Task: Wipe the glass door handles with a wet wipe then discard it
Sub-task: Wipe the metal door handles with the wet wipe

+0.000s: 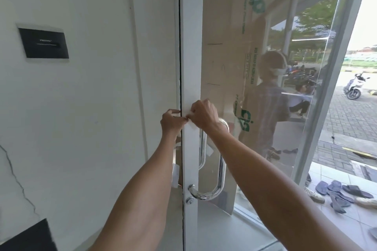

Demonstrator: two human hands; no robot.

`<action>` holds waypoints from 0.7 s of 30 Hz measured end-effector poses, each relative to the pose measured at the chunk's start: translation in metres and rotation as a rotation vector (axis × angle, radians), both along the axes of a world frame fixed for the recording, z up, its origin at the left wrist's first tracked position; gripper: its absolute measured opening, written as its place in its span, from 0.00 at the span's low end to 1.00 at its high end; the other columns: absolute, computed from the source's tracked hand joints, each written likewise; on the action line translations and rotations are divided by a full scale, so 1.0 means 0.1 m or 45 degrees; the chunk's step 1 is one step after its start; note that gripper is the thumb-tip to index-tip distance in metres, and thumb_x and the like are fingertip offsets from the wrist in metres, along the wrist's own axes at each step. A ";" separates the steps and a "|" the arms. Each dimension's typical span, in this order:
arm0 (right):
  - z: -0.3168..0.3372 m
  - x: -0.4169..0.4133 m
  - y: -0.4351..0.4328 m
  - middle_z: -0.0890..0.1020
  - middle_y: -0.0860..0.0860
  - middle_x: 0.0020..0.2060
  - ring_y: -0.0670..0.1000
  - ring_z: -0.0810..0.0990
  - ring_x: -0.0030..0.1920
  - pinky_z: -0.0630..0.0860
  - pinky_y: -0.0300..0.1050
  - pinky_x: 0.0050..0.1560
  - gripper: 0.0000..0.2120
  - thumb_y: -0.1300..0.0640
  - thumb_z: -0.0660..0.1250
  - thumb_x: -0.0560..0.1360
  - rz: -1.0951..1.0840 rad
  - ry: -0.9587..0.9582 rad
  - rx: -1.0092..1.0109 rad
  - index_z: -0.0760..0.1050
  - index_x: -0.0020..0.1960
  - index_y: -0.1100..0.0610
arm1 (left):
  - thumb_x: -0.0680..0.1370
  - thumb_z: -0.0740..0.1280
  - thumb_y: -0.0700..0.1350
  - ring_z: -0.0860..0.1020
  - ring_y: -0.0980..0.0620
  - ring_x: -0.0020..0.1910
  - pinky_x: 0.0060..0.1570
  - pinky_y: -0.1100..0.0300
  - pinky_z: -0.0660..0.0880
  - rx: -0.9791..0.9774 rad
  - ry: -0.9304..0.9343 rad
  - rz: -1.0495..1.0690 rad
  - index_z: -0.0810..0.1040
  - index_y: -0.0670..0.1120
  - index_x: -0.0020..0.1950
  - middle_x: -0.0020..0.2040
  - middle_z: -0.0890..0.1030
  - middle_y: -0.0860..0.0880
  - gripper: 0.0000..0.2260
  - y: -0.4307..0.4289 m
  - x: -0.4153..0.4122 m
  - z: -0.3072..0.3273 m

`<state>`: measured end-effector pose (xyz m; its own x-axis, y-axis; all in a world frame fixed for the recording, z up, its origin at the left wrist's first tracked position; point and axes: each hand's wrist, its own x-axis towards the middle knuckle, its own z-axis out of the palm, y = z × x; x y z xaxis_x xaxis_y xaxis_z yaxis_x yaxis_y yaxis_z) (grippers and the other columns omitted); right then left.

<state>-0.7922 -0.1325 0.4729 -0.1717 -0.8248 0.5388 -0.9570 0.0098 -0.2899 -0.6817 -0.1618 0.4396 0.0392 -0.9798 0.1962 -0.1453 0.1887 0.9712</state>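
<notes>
A chrome U-shaped door handle (222,171) is fixed to the white frame (190,57) of the glass door, with a round keyhole (189,200) below it. A second handle (202,149) shows through the glass behind it. Both hands are raised in front of the frame, just above the handle's top end. My left hand (171,122) and my right hand (204,115) pinch a small white wet wipe (188,115) between their fingertips. The wipe blends with the white frame and is mostly hidden by the fingers.
A white wall (91,87) with a black plate (43,43) lies to the left. Cardboard (228,47) covers part of the glass, which reflects a person. Outside are sandals (338,193) on tiles and a parked scooter (355,85).
</notes>
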 end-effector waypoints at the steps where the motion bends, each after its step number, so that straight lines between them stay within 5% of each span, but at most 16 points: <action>1: -0.01 -0.01 0.01 0.71 0.55 0.28 0.55 0.71 0.30 0.67 0.44 0.29 0.11 0.56 0.72 0.68 -0.011 0.007 0.000 0.73 0.31 0.60 | 0.68 0.71 0.38 0.83 0.42 0.49 0.53 0.51 0.81 -0.007 0.013 0.015 0.78 0.44 0.58 0.51 0.83 0.39 0.18 0.00 0.01 0.01; 4: 0.00 -0.07 0.06 0.70 0.55 0.29 0.54 0.72 0.30 0.70 0.44 0.30 0.14 0.55 0.74 0.68 0.013 0.031 0.013 0.71 0.31 0.59 | 0.70 0.67 0.37 0.82 0.45 0.48 0.44 0.59 0.78 -0.064 0.031 0.069 0.79 0.44 0.58 0.52 0.83 0.42 0.17 -0.01 0.01 0.05; 9: 0.00 -0.09 0.14 0.80 0.58 0.40 0.58 0.81 0.36 0.82 0.52 0.40 0.11 0.52 0.74 0.68 -0.033 0.196 0.030 0.80 0.42 0.60 | 0.70 0.74 0.45 0.81 0.48 0.49 0.48 0.60 0.76 -0.264 -0.063 0.120 0.79 0.42 0.59 0.53 0.83 0.46 0.19 -0.01 -0.07 0.13; 16: 0.02 0.00 0.14 0.76 0.55 0.33 0.58 0.80 0.36 0.76 0.47 0.34 0.07 0.59 0.69 0.70 -0.042 0.247 0.030 0.72 0.36 0.58 | 0.71 0.74 0.42 0.79 0.50 0.42 0.45 0.62 0.74 -0.295 -0.002 0.165 0.80 0.42 0.52 0.48 0.84 0.44 0.12 -0.01 -0.14 0.13; 21: -0.04 0.05 0.11 0.82 0.57 0.39 0.59 0.82 0.40 0.71 0.45 0.35 0.03 0.61 0.68 0.73 -0.048 0.296 0.002 0.77 0.42 0.60 | 0.71 0.73 0.42 0.81 0.48 0.43 0.44 0.61 0.74 -0.294 0.005 0.151 0.79 0.42 0.52 0.48 0.84 0.44 0.11 -0.05 -0.13 0.12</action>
<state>-0.7874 -0.1219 0.4689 -0.0736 -0.8211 0.5660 -0.9970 0.0468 -0.0618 -0.6946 -0.1671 0.4515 0.1521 -0.8976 0.4137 -0.1761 0.3872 0.9050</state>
